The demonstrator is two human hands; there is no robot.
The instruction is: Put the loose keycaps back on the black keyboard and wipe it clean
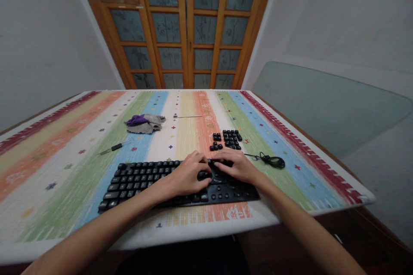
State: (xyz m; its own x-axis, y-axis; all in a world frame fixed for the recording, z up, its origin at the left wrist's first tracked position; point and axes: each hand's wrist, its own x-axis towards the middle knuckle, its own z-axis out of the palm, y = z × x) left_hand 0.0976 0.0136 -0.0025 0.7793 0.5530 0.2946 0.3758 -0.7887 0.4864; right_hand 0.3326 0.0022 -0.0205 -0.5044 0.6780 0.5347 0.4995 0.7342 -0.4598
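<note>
A black computer keyboard (142,178) lies near the table's front edge. Its left and middle keys are in place, while the right section shows bare key posts. My left hand (190,175) rests over the bare section's left border, thumb and forefinger bent toward each other in a pinch; whatever lies between the tips is hidden. Across the keyboard's upper right part lies my right hand (237,165), its fingers stretched toward the left hand and touching the back edge. Just behind the hands stand loose black keycaps (230,137) in small groups.
The keyboard's cable (272,161) lies coiled at the right. A grey and purple cloth (145,123) sits at the back left, with a black-handled tool with wire ends (116,147) nearer me. A thin rod with a dark end (189,116) lies farther back. Striped cloth covers the table (80,176).
</note>
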